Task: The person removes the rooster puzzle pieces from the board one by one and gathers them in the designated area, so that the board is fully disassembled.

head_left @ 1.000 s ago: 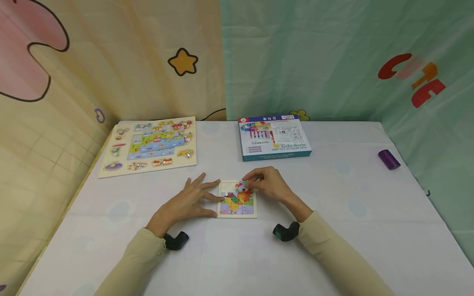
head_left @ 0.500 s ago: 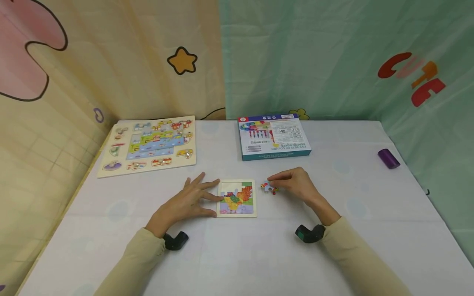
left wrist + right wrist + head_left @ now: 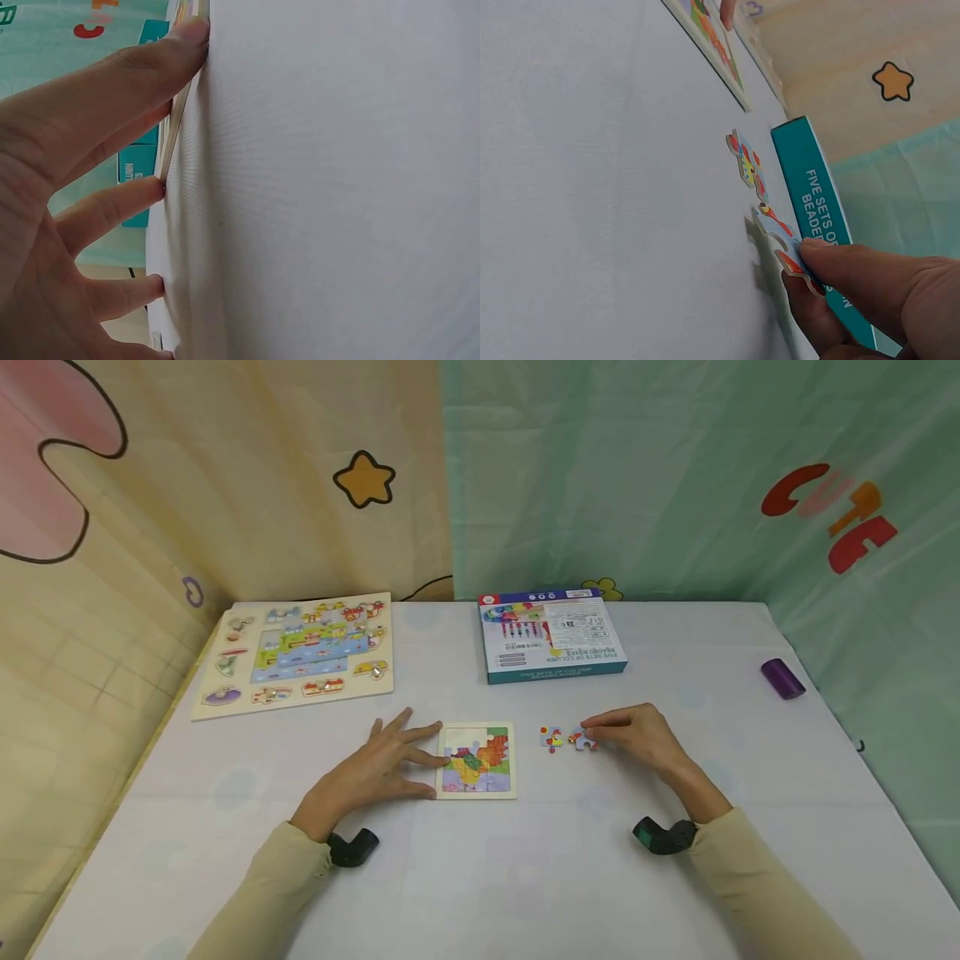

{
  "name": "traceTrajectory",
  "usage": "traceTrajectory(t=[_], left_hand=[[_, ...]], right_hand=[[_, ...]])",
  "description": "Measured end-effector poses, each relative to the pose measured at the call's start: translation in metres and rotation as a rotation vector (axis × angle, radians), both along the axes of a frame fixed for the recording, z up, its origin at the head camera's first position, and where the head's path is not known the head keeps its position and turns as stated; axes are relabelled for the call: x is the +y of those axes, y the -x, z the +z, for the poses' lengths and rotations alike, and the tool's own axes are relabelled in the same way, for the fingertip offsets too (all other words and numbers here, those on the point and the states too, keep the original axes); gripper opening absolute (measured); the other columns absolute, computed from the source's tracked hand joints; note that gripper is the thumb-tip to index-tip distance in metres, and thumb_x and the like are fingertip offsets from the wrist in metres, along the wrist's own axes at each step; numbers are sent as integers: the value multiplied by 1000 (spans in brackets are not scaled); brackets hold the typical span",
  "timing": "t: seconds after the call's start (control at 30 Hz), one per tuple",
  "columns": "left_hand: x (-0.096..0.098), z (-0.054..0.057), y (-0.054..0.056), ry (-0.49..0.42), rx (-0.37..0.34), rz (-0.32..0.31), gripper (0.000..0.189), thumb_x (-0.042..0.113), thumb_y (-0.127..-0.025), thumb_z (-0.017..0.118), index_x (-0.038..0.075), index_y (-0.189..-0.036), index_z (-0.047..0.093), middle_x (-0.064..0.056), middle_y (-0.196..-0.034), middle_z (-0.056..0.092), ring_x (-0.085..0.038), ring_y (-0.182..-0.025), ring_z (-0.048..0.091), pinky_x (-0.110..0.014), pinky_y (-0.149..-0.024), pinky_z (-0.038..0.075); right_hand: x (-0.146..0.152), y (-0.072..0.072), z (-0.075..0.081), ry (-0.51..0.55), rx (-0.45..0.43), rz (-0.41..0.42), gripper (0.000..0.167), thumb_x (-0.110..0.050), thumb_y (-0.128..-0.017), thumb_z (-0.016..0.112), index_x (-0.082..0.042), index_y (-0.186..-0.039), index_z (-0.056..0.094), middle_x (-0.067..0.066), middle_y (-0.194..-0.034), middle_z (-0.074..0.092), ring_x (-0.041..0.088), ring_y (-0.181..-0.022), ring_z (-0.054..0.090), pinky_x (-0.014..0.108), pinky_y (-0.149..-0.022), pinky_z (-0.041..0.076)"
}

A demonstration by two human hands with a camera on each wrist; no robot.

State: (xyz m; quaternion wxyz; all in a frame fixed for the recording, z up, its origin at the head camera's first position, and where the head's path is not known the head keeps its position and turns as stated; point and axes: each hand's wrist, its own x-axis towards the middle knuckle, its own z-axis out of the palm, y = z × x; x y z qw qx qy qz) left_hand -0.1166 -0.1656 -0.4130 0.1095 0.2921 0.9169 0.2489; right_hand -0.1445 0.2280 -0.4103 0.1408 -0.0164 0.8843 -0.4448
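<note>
A small framed jigsaw puzzle (image 3: pixel 476 781) with a colourful rooster picture lies on the white table; its upper left part shows bare backing. My left hand (image 3: pixel 382 768) is spread along the frame's left side, thumb and fingers touching its edge and index and middle fingers reaching the top left. Right of the puzzle, my right hand (image 3: pixel 641 739) pinches a blue and red jigsaw piece (image 3: pixel 776 225) between thumb and fingertips, tilted slightly above the table. Beside it a second jigsaw piece (image 3: pixel 551 739) lies flat, with a red and yellow figure on blue.
At the back left lies a large wooden peg puzzle board (image 3: pixel 292 693) with smaller picture sheets on it. A bead box (image 3: pixel 558 639) stands behind the hands, and a purple cylinder (image 3: pixel 783 678) lies at the far right. Curtains enclose the back and sides.
My right hand has moved right, from above the puzzle's upper part to the table beside it, carrying a jigsaw piece. One piece now lies flat there. The left hand has stayed in place.
</note>
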Motion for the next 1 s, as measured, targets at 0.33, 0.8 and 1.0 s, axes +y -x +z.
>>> traceTrajectory(t=[0.33,0.8,1.0], left_hand=[[-1,-2,0,-14,-8,9,49,38,-69,88,25,-115,75,-6,-150,46,-47,-146,12,-75,-107,4],[-1,-2,0,-21,-6,-1,49,38,-69,88,25,-115,75,-5,-150,46,-48,-146,12,-76,-106,5],[-1,0,0,-8,1,-5,51,39,-69,88,25,-116,75,-6,-150,46,-49,-145,12,-77,-105,5]], right_hand=[[-3,0,-6,-43,58,-27,22,-20,-91,71,-8,-107,77,12,-115,71,27,-115,58,34,-89,46],[-14,-4,1,-279,135,-78,16,-26,-87,72,-14,-95,80,1,-86,75,26,-100,59,33,-67,43],[-15,-4,-1,-282,133,-93,15,-26,-86,73,-14,-93,80,-3,-77,73,24,-95,57,31,-63,40]])
